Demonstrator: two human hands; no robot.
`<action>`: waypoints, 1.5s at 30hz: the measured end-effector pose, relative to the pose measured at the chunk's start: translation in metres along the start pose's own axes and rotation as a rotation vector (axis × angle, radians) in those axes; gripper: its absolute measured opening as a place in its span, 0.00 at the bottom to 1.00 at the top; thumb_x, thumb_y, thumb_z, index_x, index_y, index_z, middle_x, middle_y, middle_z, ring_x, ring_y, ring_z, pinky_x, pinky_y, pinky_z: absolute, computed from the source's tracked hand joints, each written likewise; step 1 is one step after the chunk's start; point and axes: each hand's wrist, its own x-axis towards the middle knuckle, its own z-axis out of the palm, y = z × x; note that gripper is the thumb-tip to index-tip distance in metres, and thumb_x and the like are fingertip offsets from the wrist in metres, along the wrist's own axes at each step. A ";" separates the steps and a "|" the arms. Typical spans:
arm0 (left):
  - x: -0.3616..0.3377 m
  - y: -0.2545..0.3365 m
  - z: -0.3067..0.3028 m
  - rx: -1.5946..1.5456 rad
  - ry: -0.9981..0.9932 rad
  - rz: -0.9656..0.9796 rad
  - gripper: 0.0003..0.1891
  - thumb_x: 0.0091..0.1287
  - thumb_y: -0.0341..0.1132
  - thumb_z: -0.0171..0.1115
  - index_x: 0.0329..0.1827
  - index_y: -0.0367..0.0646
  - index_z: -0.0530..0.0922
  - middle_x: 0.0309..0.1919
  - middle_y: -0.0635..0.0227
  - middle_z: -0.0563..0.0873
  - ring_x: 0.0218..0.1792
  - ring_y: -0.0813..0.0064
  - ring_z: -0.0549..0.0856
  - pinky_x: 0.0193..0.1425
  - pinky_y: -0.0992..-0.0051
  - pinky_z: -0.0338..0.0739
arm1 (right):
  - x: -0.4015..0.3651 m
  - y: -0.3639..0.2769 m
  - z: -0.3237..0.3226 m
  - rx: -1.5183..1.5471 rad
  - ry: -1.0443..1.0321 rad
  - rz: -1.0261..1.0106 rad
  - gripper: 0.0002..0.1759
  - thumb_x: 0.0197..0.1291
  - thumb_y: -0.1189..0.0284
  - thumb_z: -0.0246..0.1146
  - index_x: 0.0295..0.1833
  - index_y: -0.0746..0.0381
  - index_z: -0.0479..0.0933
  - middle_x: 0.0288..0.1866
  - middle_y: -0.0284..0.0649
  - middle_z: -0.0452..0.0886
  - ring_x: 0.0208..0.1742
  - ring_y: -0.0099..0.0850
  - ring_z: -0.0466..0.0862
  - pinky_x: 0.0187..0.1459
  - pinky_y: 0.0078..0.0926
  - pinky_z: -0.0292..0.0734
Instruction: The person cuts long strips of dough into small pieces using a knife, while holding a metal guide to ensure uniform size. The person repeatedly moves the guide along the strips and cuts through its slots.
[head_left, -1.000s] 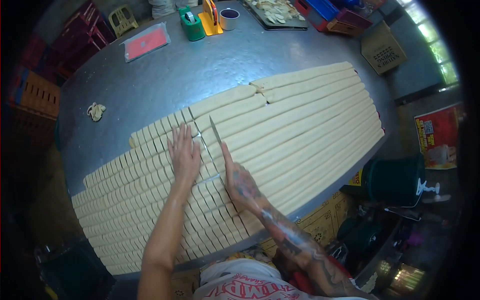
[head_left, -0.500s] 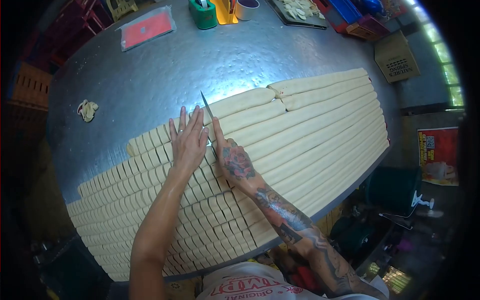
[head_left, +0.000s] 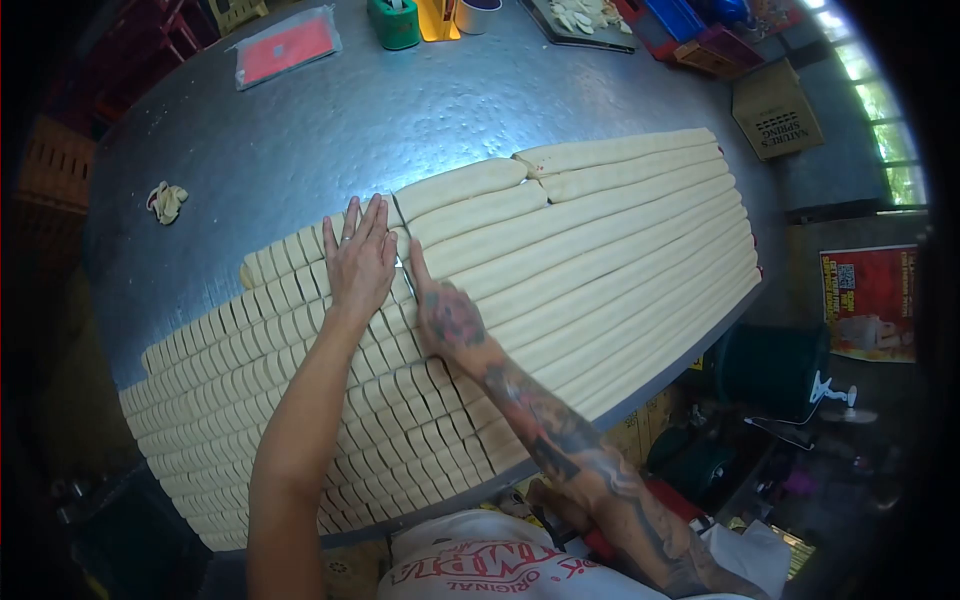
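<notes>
Long pale dough rolls (head_left: 600,226) lie side by side in rows. On their left part they are cut into short pieces (head_left: 225,350) that still sit in line. My left hand (head_left: 360,270) rests flat on the cut pieces near the far rows, fingers stretched away from me. Just right of it, my right hand (head_left: 450,318) is closed around a knife, index finger extended along it. Only a bit of the knife's blade (head_left: 404,275) shows, down in the rolls; the handle is hidden by the hand.
The rolls lie on a metal table (head_left: 270,140). A dough scrap (head_left: 167,202) sits at the left. At the back are a red packet (head_left: 288,52), a green tape dispenser (head_left: 393,24), a cup (head_left: 478,15) and a tray (head_left: 560,38) of dough scraps. A cardboard box (head_left: 777,110) stands at the right.
My right hand has drawn the knife toward me, and its tip, earlier past the far roll, is now down among the rows. My left hand stays flat on the pieces. The view has shifted slightly.
</notes>
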 end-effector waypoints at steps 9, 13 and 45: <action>-0.077 0.053 -0.020 -0.099 0.023 -0.014 0.32 0.89 0.42 0.50 0.93 0.45 0.66 0.93 0.65 0.67 0.95 0.56 0.57 0.96 0.36 0.40 | -0.068 0.006 0.006 0.055 0.054 0.008 0.55 0.68 0.79 0.62 0.97 0.62 0.45 0.36 0.54 0.86 0.38 0.51 0.89 0.43 0.44 0.87; -0.113 0.074 -0.006 0.005 -0.106 0.050 0.33 0.88 0.40 0.50 0.94 0.44 0.63 0.95 0.64 0.63 0.95 0.59 0.56 0.96 0.38 0.38 | -0.081 0.022 0.020 0.029 0.176 -0.128 0.56 0.67 0.79 0.64 0.97 0.65 0.45 0.35 0.53 0.85 0.38 0.49 0.88 0.42 0.43 0.86; -0.364 0.217 -0.018 0.025 -0.283 0.032 0.37 0.87 0.43 0.49 0.96 0.39 0.57 0.95 0.57 0.60 0.96 0.59 0.53 0.95 0.35 0.36 | -0.377 0.036 0.035 -0.020 -0.096 0.149 0.60 0.67 0.82 0.61 0.99 0.59 0.37 0.46 0.64 0.87 0.44 0.62 0.91 0.50 0.59 0.89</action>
